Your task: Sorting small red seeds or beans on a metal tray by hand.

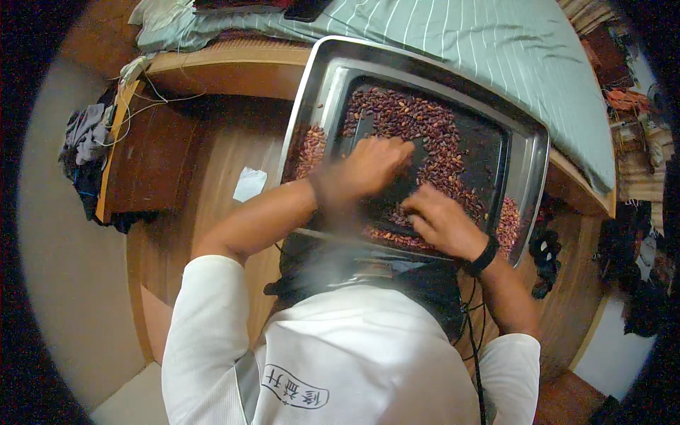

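Note:
A large metal tray [533,159] lies before me, with a smaller black tray [481,151] inside it. Dark red-brown beans or nuts [404,109] cover much of the black tray. Paler reddish ones lie in the metal tray in a left pile [312,151], a right pile [508,223] and along the near side. My left hand [380,162] is over the left middle of the black tray, its fingers curled and partly hidden. My right hand [438,218] is lower right, fingers bent down near the beans. Whether either hand holds a bean cannot be seen.
A bed with a striped green sheet [478,42] stands beyond the tray, on a wooden frame [228,64]. White paper [250,184] lies on the wooden floor to the left. Dark cables [473,319] hang by my right side. Clothes [87,138] hang over a wooden board at the far left.

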`<state>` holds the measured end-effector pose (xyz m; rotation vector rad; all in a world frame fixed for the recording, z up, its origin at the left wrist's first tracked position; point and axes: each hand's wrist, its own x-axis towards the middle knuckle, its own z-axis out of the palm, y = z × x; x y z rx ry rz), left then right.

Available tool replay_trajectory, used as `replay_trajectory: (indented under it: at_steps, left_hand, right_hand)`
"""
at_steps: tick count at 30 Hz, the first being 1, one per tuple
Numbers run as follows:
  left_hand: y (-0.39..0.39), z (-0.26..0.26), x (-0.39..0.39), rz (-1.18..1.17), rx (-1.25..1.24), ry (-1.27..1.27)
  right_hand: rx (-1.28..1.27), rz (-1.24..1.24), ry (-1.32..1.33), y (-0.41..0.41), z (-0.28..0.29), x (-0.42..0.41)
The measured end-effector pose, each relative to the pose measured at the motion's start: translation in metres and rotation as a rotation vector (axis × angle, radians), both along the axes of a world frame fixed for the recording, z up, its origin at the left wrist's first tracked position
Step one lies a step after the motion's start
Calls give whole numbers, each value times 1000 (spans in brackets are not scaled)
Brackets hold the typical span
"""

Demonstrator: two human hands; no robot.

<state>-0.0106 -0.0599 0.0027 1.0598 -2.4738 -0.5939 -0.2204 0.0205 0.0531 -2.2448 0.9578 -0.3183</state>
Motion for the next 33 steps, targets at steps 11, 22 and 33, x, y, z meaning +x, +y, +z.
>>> replay_trajectory:
  at_steps: [11, 22, 33]
  left_hand:
    - [-42, -4, -19, -151, -71, 241]
    - [-15, 8, 27, 245, 221, 394]
    - [49, 27, 18, -364, -24, -167]
  right_hand:
    - [-40, 44, 91, -6, -17, 5]
    - [-327, -118, -118, -100, -22, 12]
    - [81, 95, 141, 8, 5, -49]
